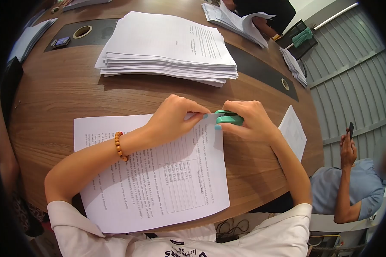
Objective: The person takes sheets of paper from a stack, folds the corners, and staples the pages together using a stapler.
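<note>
Via cam, I'm seeing L hand (176,115) pinching printed paper (182,184) nr top-R corner | R hand (252,119) gripping green stapler (230,120) there | not seeing it stapled yet | paper stack (167,45) lying beyond, status unclear

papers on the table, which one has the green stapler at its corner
The printed paper under the left forearm: the green stapler in the right hand is at its far right corner. The tall stack beyond has none.
</note>
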{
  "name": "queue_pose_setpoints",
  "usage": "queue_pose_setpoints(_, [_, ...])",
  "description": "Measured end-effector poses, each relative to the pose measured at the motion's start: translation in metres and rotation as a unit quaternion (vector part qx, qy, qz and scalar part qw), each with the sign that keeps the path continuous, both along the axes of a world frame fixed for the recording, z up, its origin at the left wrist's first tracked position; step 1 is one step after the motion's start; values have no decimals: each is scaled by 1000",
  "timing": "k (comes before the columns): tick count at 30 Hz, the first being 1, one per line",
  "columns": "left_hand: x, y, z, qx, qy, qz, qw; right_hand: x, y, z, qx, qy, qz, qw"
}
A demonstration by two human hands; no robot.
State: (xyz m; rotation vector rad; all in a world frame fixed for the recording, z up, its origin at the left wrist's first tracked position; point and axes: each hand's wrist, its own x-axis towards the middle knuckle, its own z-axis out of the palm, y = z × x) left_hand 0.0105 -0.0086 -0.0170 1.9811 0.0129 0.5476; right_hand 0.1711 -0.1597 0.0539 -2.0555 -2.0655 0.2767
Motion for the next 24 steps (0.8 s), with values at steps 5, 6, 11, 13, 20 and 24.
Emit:
queue_pose_setpoints(5, [0,-1,-1,65,-35,-2,997,-1,-7,-17,73,3,-25,997])
queue_pose_setpoints(6, [0,-1,-2,70,-32,7,997,-1,-7,-17,66,3,-30,997])
queue_pose_setpoints(11, [1,-2,-6,46,-18,23,999,2,-4,-10,43,-5,-35,998])
queue_pose_setpoints(13, [0,-2,-3,51,-13,25,998,6,-7,-5,40,52,6,998])
queue_pose_setpoints(20, [1,5,-1,20,-12,-5,1000,41,-41,-15,-31,324,-156,933])
queue_pose_setpoints(24, [-8,29,38,38,143,-120,982,48,-52,-54,46,440,-167,881])
